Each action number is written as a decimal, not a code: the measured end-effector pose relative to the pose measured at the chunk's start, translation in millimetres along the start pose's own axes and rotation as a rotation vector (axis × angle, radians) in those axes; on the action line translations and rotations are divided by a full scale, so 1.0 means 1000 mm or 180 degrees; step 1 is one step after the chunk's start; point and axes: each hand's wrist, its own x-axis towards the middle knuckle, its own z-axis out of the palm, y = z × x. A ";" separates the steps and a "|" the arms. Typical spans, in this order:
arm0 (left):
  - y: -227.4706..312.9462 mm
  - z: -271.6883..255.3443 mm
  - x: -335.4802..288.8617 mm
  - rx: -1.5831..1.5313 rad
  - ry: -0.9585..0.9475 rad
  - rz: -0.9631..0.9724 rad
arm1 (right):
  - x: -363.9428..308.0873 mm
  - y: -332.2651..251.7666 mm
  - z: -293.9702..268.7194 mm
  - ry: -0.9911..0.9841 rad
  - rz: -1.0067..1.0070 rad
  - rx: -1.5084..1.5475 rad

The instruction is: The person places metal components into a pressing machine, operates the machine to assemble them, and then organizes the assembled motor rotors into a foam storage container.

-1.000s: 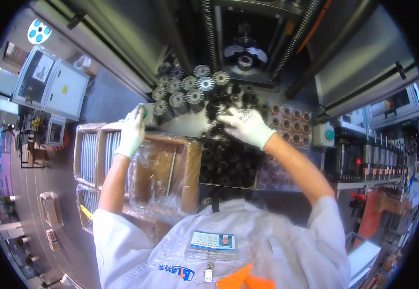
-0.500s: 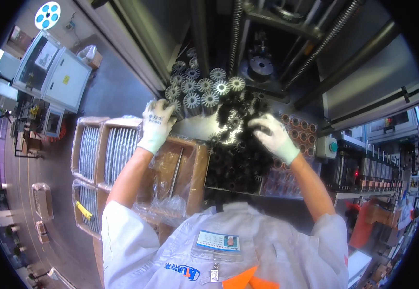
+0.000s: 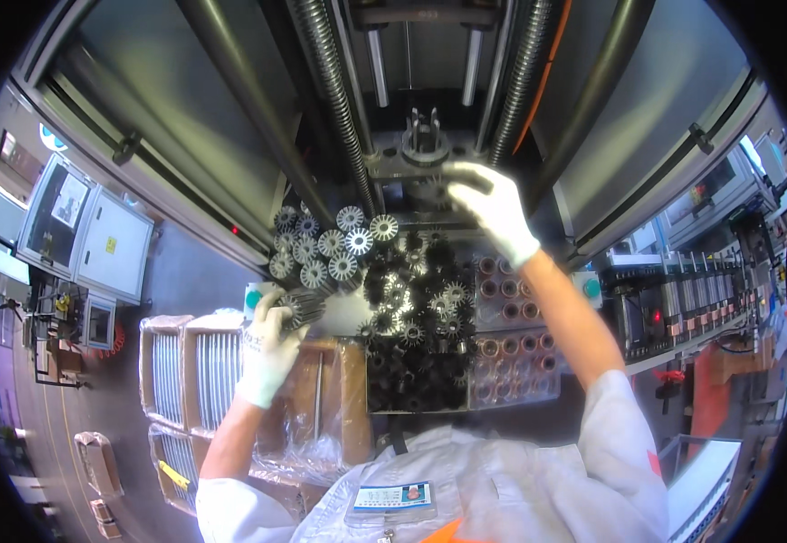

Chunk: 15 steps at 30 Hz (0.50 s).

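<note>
My left hand [image 3: 268,351], in a white glove, is closed round a slotted metal core [image 3: 303,309], a toothed cylinder tilted on its side. Just beyond it, several similar cores [image 3: 314,272] stand on end in a cluster. My right hand [image 3: 496,213], gloved too, reaches into the machine. Its fingers pinch a dark toothed piece [image 3: 431,191], blurred, in front of the round metal fixture [image 3: 425,147]. Between my arms lies a heap of black toothed pieces [image 3: 416,366].
Right of the heap, copper-coloured rings [image 3: 508,312] sit in clear trays. Cartons with metal rods [image 3: 219,373] and a plastic-lined carton [image 3: 354,398] stand at left. Thick dark columns [image 3: 583,109] and coiled springs [image 3: 524,86] flank the fixture. Green buttons [image 3: 591,288] sit on both sides.
My right hand has moved from over the black heap forward to the fixture, with a dark toothed piece. My left hand has taken a metal core from the cluster's edge. The view has shifted.
</note>
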 end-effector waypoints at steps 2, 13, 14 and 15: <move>0.016 -0.001 0.012 -0.0425 0.0203 -0.0084 | 0.035 0.007 0.002 0.0198 -0.0162 0.0347; 0.061 0.031 0.094 -0.1319 0.0547 0.0093 | 0.124 0.062 -0.004 0.0579 0.0606 -0.0292; 0.061 0.036 0.107 -0.1214 0.0597 0.0220 | 0.123 0.063 -0.003 0.0583 0.0616 -0.0293; 0.068 0.040 0.121 -0.1339 0.0639 0.0184 | 0.120 0.062 0.000 0.0596 0.0682 -0.0249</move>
